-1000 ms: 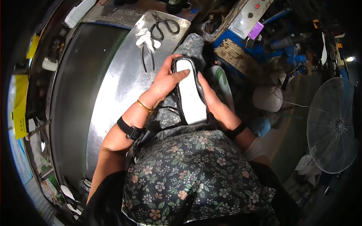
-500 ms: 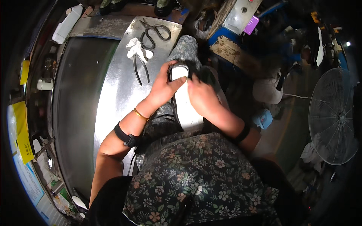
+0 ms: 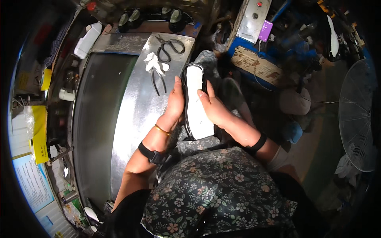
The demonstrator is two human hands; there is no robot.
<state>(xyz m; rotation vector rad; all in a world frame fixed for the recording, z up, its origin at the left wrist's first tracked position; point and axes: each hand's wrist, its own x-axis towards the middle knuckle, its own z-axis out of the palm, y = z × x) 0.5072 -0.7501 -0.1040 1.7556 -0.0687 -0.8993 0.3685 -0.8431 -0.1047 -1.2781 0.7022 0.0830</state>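
A black shoe with a long white sole-shaped face (image 3: 195, 103) rests over my lap, its rounded end pointing away from me. My left hand (image 3: 174, 102) presses along its left side, thumb raised near the black rim and the other fingers hidden beneath. On the opposite side, my right hand (image 3: 216, 109) grips the edge, with the thumb lying on the white face and fingers behind it. To the left, on a shiny metal bench top (image 3: 133, 107), lie black-handled scissors (image 3: 170, 49) and dark-handled pliers (image 3: 158, 81) beside a crumpled white scrap (image 3: 152, 61).
A dark conveyor belt (image 3: 101, 119) runs along the left of the bench. Several dark shoes (image 3: 176, 20) stand at its far end, near a white bottle (image 3: 88, 39). A large fan (image 3: 359, 115) stands at right, with a pale blue object (image 3: 293, 132) on the floor.
My left thumb has come off the white face, and that hand has slid to the shoe's side. My right hand has shifted, its thumb now on the white face. The whole view has shifted slightly.
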